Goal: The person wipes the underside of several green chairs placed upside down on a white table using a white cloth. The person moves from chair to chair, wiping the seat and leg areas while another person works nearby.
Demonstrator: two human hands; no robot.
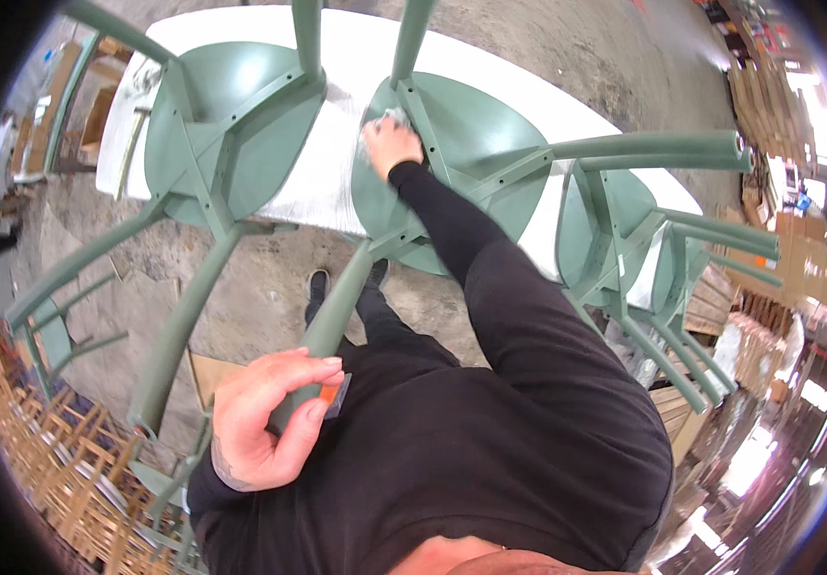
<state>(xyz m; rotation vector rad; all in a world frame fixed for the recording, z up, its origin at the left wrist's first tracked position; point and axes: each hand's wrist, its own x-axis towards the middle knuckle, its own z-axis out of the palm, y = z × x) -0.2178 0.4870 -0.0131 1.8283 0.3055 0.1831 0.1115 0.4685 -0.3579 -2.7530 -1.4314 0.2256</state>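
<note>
An upside-down green chair [466,125] lies seat-down on a white-covered table, with its legs pointing outward and up. My right hand [392,144] presses a crumpled greyish-white cloth [395,116] against the underside of the seat, beside a cross brace. At the near leg [337,305], my left hand [267,420] is closed by the leg's end. Between its thumb and fingers shows a small flat orange-and-grey piece [334,393]; its exact kind is unclear. How firmly the left hand grips the leg itself is hidden.
Another upturned green chair [231,91] rests to the left, and more green chairs [615,216] stand to the right on the white table cover [322,158]. Wooden chair frames [78,470] are stacked at lower left. Cardboard boxes [811,264] and pallets are at the right.
</note>
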